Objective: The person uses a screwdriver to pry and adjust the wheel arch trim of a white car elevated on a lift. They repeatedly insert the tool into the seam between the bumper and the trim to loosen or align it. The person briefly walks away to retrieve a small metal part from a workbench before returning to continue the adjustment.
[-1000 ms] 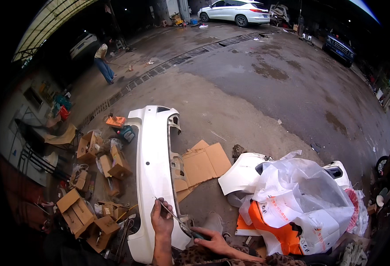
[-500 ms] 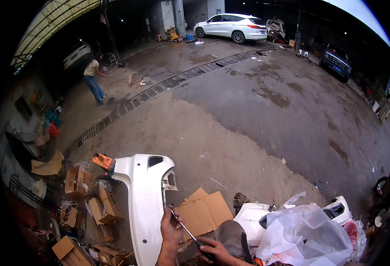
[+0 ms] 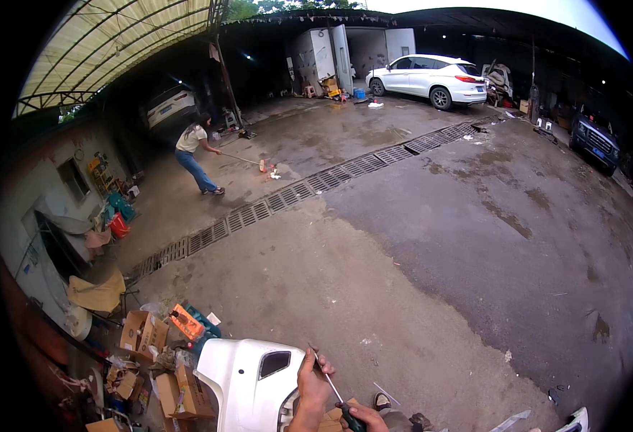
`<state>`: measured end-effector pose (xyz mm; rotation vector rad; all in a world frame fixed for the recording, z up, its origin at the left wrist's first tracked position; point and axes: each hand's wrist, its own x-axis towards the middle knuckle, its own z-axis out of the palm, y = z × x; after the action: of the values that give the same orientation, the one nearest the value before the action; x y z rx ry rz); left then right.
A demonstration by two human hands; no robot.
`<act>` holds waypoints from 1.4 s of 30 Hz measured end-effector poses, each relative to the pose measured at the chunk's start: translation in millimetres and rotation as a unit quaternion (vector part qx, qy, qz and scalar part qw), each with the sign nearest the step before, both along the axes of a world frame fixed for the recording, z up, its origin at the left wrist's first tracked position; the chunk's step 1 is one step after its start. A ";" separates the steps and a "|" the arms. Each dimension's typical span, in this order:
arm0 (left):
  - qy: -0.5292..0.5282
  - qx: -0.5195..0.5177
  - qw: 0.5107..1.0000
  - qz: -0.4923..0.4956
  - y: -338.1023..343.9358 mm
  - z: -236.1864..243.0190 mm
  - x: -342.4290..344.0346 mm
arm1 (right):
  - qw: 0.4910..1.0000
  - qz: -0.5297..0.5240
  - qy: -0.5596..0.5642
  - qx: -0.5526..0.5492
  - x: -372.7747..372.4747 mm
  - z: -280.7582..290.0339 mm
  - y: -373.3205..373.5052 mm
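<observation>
At the bottom centre, my right hand [image 3: 369, 417] is closed round the dark green handle of a screwdriver [image 3: 338, 397]. Its thin metal shaft slants up and left to my left hand [image 3: 313, 385], whose curled fingers and thumb close about the tip end. Just left of my left hand lies a white car bumper [image 3: 241, 381] with a dark opening in its upper corner. The lower part of the bumper runs out of the picture. Below my hands a bit of flat cardboard [image 3: 331, 420] shows.
Cardboard boxes [image 3: 143, 333] and an orange box [image 3: 187, 322] crowd the left of the bumper. A drain grate [image 3: 309, 189] crosses the concrete yard. Beyond it a person [image 3: 195, 155] holds a long-handled broom. A white car [image 3: 431, 78] and a dark car [image 3: 594, 144] stand farther back.
The view has tipped upward, so the bumper and my hands sit lower in the picture. The plastic-wrapped parts at lower right have mostly left the view. Both hands keep the screwdriver.
</observation>
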<state>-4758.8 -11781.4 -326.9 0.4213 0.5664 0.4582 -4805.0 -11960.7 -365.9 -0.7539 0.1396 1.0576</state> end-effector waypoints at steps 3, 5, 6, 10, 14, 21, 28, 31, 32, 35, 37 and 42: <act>-0.029 -0.005 0.999 0.021 54.5 25.3 50.8 | 1.000 0.015 -0.009 -0.025 62.9 16.5 54.3; -0.019 -0.006 0.998 0.053 91.9 26.1 80.9 | 0.995 0.072 -0.060 -0.019 107.1 14.2 79.2; -0.013 0.007 0.997 0.079 114.3 25.3 95.6 | 0.995 0.070 -0.073 -0.021 124.6 4.5 98.5; 0.021 0.012 0.979 0.203 217.7 8.3 151.7 | 0.955 0.129 -0.242 -0.112 200.5 28.5 179.2; 0.022 -0.006 0.957 0.290 324.8 -17.1 200.8 | 0.852 0.142 -0.488 -0.127 274.6 3.8 297.1; -0.028 0.021 0.952 0.303 556.9 5.2 284.9 | 0.927 0.189 -0.305 -0.113 400.6 53.9 541.8; 0.002 0.122 0.922 0.367 755.3 15.9 306.3 | 0.918 0.234 -0.319 -0.022 486.6 71.0 778.1; 0.080 0.187 0.926 0.317 858.8 -42.8 319.1 | 0.921 0.218 -0.321 0.024 526.2 63.6 881.5; 0.130 0.211 0.915 0.318 894.6 -74.8 320.2 | 0.922 0.221 -0.315 0.039 538.7 60.7 916.9; 0.545 0.265 0.755 0.251 903.2 -230.9 223.3 | 0.895 0.365 -0.237 0.094 566.2 75.1 1042.6; 0.667 0.297 0.674 0.109 938.9 -275.8 210.7 | 0.899 0.339 -0.255 0.108 581.2 91.3 1125.0; 0.587 -0.019 0.787 0.188 1072.2 -217.0 195.1 | 0.884 0.414 -0.159 0.147 584.3 104.0 1320.0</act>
<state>-4563.7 -10709.2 -543.9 0.5337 1.9074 0.5319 -4220.7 -10640.6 -261.9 -0.7046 -0.6749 1.6908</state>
